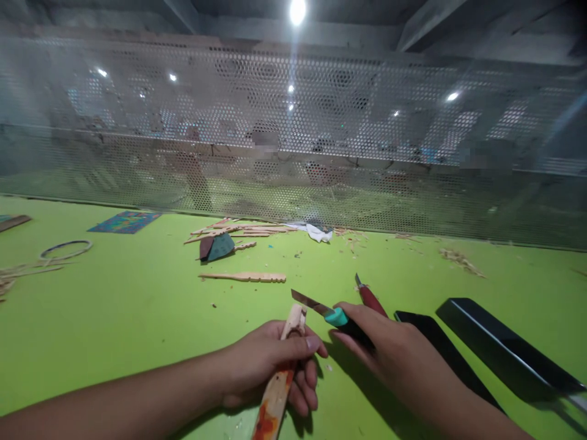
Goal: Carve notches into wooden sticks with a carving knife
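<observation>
My left hand (284, 360) is closed around a flat strip of pale wood (276, 397), which has orange-red stains on its lower part. The strip's carved, notched upper end sticks out past my thumb. In my right hand (385, 339) is a utility knife (337, 316) with a teal and black handle. Its bare blade points up and left, just above and beside the strip's end; whether they touch I cannot tell. Behind the knife lies a red-handled carving knife (370, 298). A notched wooden stick (250, 277) rests on the table beyond my left hand.
A pile of thin wooden sticks (247, 231) and folded sandpaper (216, 247) lie near the perforated metal screen (293, 153). At right are a black flat object (440, 342) and a black box-like object (504, 342). Wood shavings (461, 261), a ring (66, 249) and a patterned card (126, 222) lie farther out.
</observation>
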Action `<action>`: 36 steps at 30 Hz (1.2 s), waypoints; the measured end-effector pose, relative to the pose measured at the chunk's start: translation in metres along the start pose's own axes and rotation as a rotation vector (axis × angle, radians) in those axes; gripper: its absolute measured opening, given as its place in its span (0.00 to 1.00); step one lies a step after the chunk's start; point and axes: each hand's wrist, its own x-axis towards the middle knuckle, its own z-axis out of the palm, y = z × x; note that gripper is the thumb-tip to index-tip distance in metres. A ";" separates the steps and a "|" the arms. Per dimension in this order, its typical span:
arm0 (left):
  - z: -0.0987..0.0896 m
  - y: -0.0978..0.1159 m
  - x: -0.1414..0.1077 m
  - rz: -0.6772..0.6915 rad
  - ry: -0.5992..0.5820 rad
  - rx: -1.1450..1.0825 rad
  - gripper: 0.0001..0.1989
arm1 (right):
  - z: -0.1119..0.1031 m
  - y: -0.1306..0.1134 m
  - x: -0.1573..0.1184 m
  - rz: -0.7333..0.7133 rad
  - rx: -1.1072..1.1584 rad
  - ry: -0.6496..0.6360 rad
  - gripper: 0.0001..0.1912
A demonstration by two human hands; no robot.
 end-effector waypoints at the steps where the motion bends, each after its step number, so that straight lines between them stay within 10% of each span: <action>1: 0.000 0.000 0.000 0.000 0.000 0.003 0.15 | 0.000 0.000 0.000 0.002 0.000 0.000 0.04; 17: -0.001 0.000 0.001 -0.027 -0.005 0.035 0.16 | 0.006 0.016 0.000 0.151 -0.098 0.130 0.26; 25: -0.008 0.004 0.000 -0.167 0.025 0.107 0.43 | 0.008 0.011 0.004 0.143 -0.077 0.117 0.26; 36: 0.001 0.007 -0.005 -0.055 0.059 0.033 0.20 | 0.000 -0.001 0.002 0.125 -0.038 0.060 0.15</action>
